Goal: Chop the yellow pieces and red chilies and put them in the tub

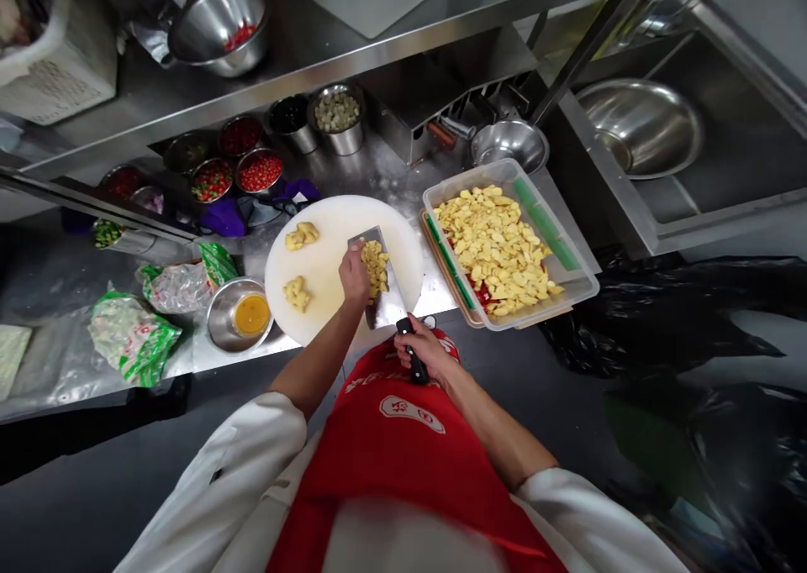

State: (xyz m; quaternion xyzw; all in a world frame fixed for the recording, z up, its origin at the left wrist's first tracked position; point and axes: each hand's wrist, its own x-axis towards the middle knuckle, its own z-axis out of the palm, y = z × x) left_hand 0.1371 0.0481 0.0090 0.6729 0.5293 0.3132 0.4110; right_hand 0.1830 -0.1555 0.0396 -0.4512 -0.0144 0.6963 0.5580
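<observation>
On the desk [69, 359] before you, a clear plastic tub [572, 266] stood just right of the round white chopping board [328, 270], heaped with pale yellow slices [498, 245] over something red. Beyond it sat a small steel bowl [509, 144], and farther right a wide steel basin [656, 123] rested in the sink [744, 161]. Left of the board, by the desk's near edge, a mixing bowl [220, 317] held a yellow-orange liquid [252, 314], with two green-and-white plastic bags [132, 338] farther left. Metal containers [346, 142] of chopped food crowded the far side, with a shelf [353, 62] running above that side.

Two ginger knobs [302, 236] lay on the board's left half, apart from your hands. A pile of chopped yellow pieces [377, 275] rested on the cleaver [392, 306], whose blade reached from the board's near edge over its middle. Your right hand [429, 350] had its fingers wrapped closed around the black handle. Your left hand [355, 277] was at the blade's left edge, its fingers partly bent against the pile; you could not tell whether they gripped anything.
</observation>
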